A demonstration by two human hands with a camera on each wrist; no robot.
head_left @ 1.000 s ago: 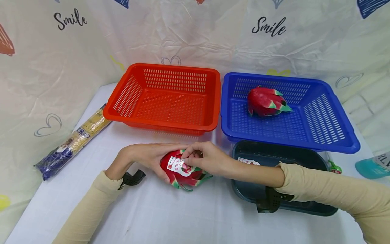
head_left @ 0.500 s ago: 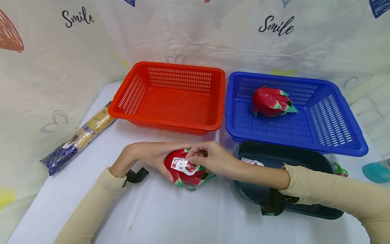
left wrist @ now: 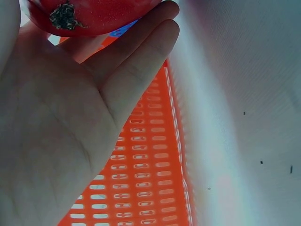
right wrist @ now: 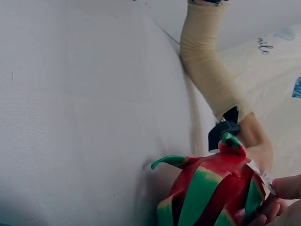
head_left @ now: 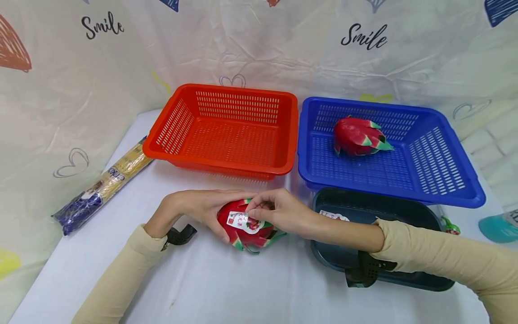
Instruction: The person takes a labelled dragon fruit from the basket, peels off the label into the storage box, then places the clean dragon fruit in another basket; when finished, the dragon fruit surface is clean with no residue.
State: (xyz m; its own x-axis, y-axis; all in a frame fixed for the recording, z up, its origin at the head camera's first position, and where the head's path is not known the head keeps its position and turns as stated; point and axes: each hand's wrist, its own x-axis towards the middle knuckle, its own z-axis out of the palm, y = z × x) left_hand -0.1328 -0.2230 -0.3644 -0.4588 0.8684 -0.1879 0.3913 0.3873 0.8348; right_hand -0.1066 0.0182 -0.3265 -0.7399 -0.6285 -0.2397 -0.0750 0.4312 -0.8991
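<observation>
A red dragon fruit (head_left: pixel 238 236) with green-tipped scales lies on the white cloth in front of the red basket. My left hand (head_left: pixel 198 208) holds it from the left, thumb on the near side and fingers over the far side. A white printed sticker (head_left: pixel 238 219) lies on its upper face. With thumb and bent forefinger, my right hand (head_left: pixel 283 211) pinches the sticker's right part. In the right wrist view, the thumb (right wrist: pixel 288 187) meets the sticker's edge (right wrist: pixel 264 181), which stands off the skin. The left wrist view shows the fruit's dark stem scar (left wrist: pixel 65 16) above my palm.
Behind stand a red basket (head_left: pixel 220 168) and a blue basket (head_left: pixel 388 193) holding another dragon fruit (head_left: pixel 358 136). Below my right forearm is a dark tray (head_left: pixel 323 252) with another sticker (head_left: pixel 333 216). A spaghetti pack (head_left: pixel 115 175) lies left; a turquoise container (head_left: pixel 497 228) stands right.
The head view has shifted slightly, moving the whole scene a little to the right. Both hands keep their places on the dragon fruit and sticker.
</observation>
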